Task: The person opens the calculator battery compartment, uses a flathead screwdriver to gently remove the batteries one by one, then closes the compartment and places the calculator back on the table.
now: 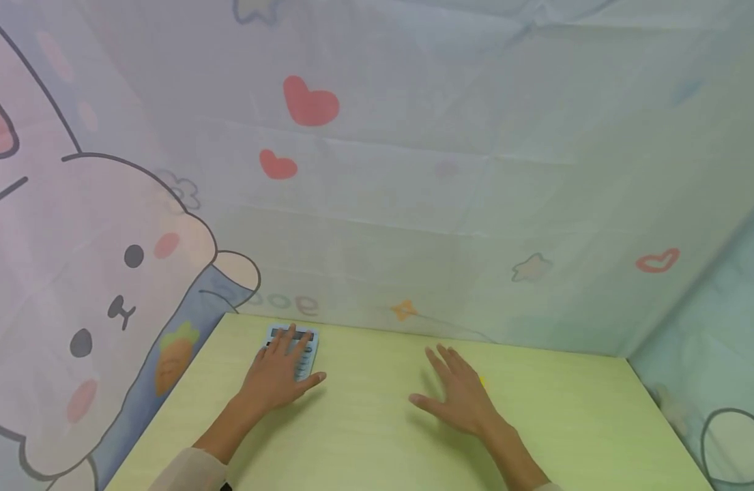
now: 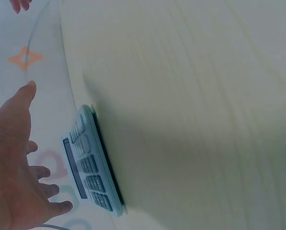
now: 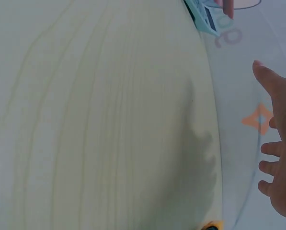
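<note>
A light blue calculator (image 1: 305, 367) lies at the back left of the table. My left hand (image 1: 272, 382) hovers over it with fingers spread, hiding part of its keys. In the left wrist view a gap separates the fingers from the calculator (image 2: 92, 165). My right hand (image 1: 461, 399) is held above the table, right of the middle, its fingers extended and holding nothing. Just beyond it peeks a small yellow thing (image 1: 483, 382), mostly hidden by the hand. The right wrist view shows only a yellow-orange edge with a black part (image 3: 213, 225), too little to tell its kind.
The pale yellow wood-grain table (image 1: 364, 423) ends at the back against a hanging cloth (image 1: 413, 204) printed with hearts and a rabbit. Another cloth (image 1: 714, 341) hangs along the right side.
</note>
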`<state>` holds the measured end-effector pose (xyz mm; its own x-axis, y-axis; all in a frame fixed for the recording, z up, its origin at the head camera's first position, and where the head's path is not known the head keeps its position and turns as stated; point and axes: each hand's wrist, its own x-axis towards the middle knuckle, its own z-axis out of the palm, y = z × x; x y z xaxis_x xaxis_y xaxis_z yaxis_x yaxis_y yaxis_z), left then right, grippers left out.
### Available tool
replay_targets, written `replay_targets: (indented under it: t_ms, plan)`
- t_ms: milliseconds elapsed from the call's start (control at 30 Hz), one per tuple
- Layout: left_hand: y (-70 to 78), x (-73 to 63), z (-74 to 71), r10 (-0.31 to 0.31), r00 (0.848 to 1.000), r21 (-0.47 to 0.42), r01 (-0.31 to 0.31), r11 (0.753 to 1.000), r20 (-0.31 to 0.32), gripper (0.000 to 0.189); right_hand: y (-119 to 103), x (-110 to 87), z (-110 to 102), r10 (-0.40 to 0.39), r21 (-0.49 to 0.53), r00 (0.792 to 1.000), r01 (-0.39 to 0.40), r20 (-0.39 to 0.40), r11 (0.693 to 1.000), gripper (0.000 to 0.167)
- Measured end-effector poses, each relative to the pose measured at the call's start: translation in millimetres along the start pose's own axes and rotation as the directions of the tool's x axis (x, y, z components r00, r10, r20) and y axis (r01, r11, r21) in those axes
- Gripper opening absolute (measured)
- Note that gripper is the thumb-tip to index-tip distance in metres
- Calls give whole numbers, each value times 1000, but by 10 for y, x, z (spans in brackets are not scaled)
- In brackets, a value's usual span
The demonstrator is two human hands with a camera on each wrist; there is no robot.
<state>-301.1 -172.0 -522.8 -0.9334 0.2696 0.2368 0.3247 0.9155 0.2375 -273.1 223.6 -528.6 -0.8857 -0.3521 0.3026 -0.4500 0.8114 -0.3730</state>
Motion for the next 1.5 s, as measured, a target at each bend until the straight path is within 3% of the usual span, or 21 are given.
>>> replay_targets:
  t_ms: [333,733,1067,1300,1500]
  plan:
    - [-142,-8,-3,-18,998,-55,14,998,-62,96,-139,58,84,-33,21,999,33,-13,999,89]
    - [-286,-89,7,-127,991,-137,120,983,-40,100,-225,177,226,-2,60,999,0,33,998,92]
    - [-391,-23,69,-231,973,-269,224,937,8,108,-384,310,336,18,141,1000,-17,-5,990,89]
    - [-395,13,18,-316,947,-316,317,894,55,109,-547,377,490,45,248,999,-44,2,968,87]
    - [-422,27,34,-338,936,-342,352,871,100,108,-652,420,630,58,304,998,-66,33,950,87]
